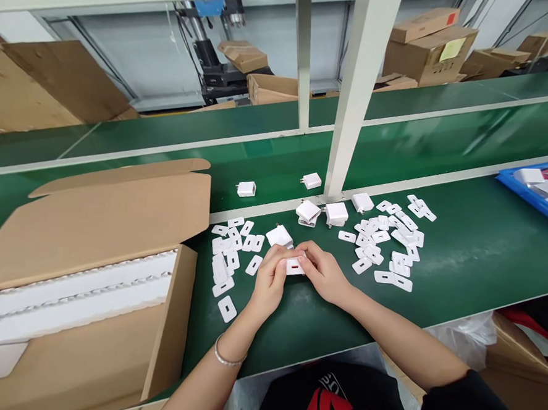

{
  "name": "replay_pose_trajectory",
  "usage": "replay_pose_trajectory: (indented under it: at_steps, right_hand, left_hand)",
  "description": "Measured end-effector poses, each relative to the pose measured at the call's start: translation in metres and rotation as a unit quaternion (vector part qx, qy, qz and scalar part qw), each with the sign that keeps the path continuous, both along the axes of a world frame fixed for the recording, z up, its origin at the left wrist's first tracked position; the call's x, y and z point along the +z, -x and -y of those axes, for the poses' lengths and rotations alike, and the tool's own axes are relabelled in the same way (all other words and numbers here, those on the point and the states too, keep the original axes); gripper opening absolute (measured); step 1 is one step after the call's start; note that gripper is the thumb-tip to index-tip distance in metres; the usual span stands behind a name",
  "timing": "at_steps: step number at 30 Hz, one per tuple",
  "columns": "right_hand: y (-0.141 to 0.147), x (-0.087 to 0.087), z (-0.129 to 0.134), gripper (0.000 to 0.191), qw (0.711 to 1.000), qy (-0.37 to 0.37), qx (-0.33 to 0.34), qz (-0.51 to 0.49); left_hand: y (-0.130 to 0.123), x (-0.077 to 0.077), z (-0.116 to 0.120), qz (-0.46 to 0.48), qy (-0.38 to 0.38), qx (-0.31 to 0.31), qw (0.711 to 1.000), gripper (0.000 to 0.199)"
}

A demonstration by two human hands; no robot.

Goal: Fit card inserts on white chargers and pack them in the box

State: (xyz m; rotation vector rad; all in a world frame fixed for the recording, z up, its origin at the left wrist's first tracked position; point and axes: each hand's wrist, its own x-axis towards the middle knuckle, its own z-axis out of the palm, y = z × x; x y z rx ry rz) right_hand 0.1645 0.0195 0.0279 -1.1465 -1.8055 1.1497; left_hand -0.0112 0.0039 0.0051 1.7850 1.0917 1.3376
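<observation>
Between my two hands is a white USB charger [294, 266], its end face with a dark red port turned toward me. My left hand [270, 278] grips it from the left, thumb on the face. From the right, my right hand [324, 273] closes on it, thumb at the face's edge. Just behind my fingers lies another charger [279, 236], partly hidden. Several more chargers [336, 214] lie farther back. Loose white slotted cover plates [227, 308] are scattered left of my hands, and a second pile of plates [372, 254] lies to the right.
An open cardboard box [174, 322] with white inserts stands at the left. A blue tray [534, 193] holding white parts sits at the far right. A pale upright post [355, 92] rises behind the chargers from the green bench [461, 253]. Cardboard boxes stand beyond.
</observation>
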Motion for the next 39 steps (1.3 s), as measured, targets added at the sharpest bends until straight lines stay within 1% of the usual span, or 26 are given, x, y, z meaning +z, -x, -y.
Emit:
replay_pose_trajectory:
  at_steps: [2, 5, 8, 11, 14, 17, 20, 23, 25, 27, 28, 30, 33, 35, 37, 39]
  right_hand:
    - [0.0, 0.0, -0.001, 0.037, 1.0, 0.002, -0.005, 0.009]
    - [-0.001, -0.002, -0.002, 0.038, 1.0, 0.013, -0.012, -0.004]
    - [-0.002, -0.003, -0.003, 0.042, 0.999, 0.021, -0.013, -0.036]
    - [-0.002, -0.002, -0.004, 0.045, 0.998, 0.01, -0.01, -0.053]
    - [-0.003, -0.002, -0.006, 0.045, 0.998, 0.007, 0.007, -0.055]
    - [-0.004, -0.003, -0.009, 0.044, 0.999, 0.012, 0.01, -0.046]
    - [-0.004, -0.007, -0.01, 0.044, 0.999, -0.02, -0.023, -0.026]
    - [-0.004, -0.006, -0.008, 0.044, 0.994, -0.1, -0.039, 0.014]
    - [-0.005, 0.002, -0.005, 0.041, 0.985, -0.16, -0.024, 0.058]
    - [-0.007, 0.014, -0.001, 0.04, 0.973, -0.195, 0.011, 0.125]
    - [-0.008, 0.022, 0.002, 0.042, 0.967, -0.198, 0.031, 0.161]
    - [-0.014, 0.036, 0.007, 0.047, 0.957, -0.184, 0.067, 0.216]
    - [-0.028, 0.051, 0.009, 0.059, 0.956, -0.159, 0.088, 0.23]
    - [-0.042, 0.055, 0.001, 0.06, 0.96, -0.158, 0.07, 0.219]
    - [-0.06, 0.056, -0.021, 0.049, 0.965, -0.167, 0.022, 0.202]
    - [-0.081, 0.054, -0.06, 0.032, 0.967, -0.18, -0.062, 0.169]
  left_hand:
    - [0.0, 0.001, 0.0, -0.001, 0.011, -0.006, 1.0, 0.046]
    - [0.0, 0.001, -0.001, -0.007, 0.02, -0.023, 1.0, 0.047]
    - [0.0, 0.0, -0.001, -0.023, 0.003, -0.044, 0.999, 0.042]
    - [0.0, -0.001, -0.001, -0.021, -0.023, -0.041, 0.999, 0.037]
    - [-0.001, -0.001, -0.001, -0.029, -0.044, -0.032, 0.998, 0.035]
    - [-0.003, -0.002, -0.002, -0.041, -0.044, -0.035, 0.998, 0.037]
    - [-0.004, -0.002, -0.002, -0.024, -0.011, -0.045, 0.999, 0.047]
    - [-0.006, -0.004, 0.0, 0.029, 0.057, -0.036, 0.997, 0.056]
    - [-0.009, -0.007, 0.001, 0.083, 0.126, -0.044, 0.988, 0.056]
    - [-0.012, -0.009, 0.001, 0.145, 0.193, -0.068, 0.968, 0.051]
    - [-0.013, -0.01, 0.001, 0.171, 0.214, -0.078, 0.959, 0.048]
    - [-0.016, -0.009, 0.001, 0.202, 0.225, -0.092, 0.949, 0.045]
    - [-0.015, -0.004, -0.001, 0.202, 0.198, -0.104, 0.954, 0.045]
    - [-0.01, 0.005, -0.001, 0.182, 0.165, -0.083, 0.966, 0.04]
    - [-0.003, 0.018, 0.0, 0.162, 0.118, -0.035, 0.979, 0.033]
    - [0.008, 0.034, 0.004, 0.157, 0.075, 0.027, 0.984, 0.03]
